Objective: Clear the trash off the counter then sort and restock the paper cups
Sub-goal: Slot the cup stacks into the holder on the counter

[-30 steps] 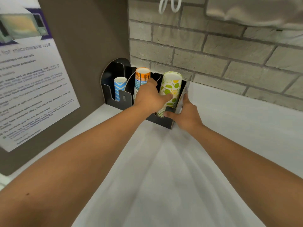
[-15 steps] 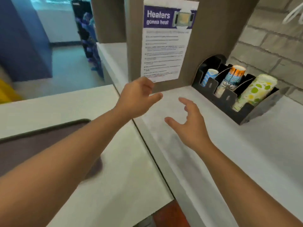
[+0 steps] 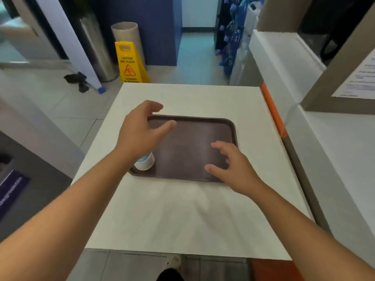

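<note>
A dark brown tray [image 3: 194,126] lies on a white table [image 3: 182,216]. A stack of blue-and-white paper cups [image 3: 145,162] lies at the tray's near left corner, partly hidden under my left wrist. My left hand [image 3: 142,128] hovers above the tray's left side, fingers loosely spread, holding nothing. My right hand [image 3: 231,165] hovers over the tray's near right corner, fingers spread and empty. The cup holder on the counter is out of view.
The white counter [image 3: 324,159] runs along the right, with a brown panel and a posted notice [image 3: 361,80]. Beyond the table stand a yellow wet-floor sign [image 3: 129,63], a steel bin [image 3: 95,45] and a ladder leg [image 3: 85,63]. My shoe [image 3: 172,268] shows below the table.
My view has swung left from the cup holder on the counter to the table with the tray. Both hands let go of the green cups and the holder and now hover over the tray.
</note>
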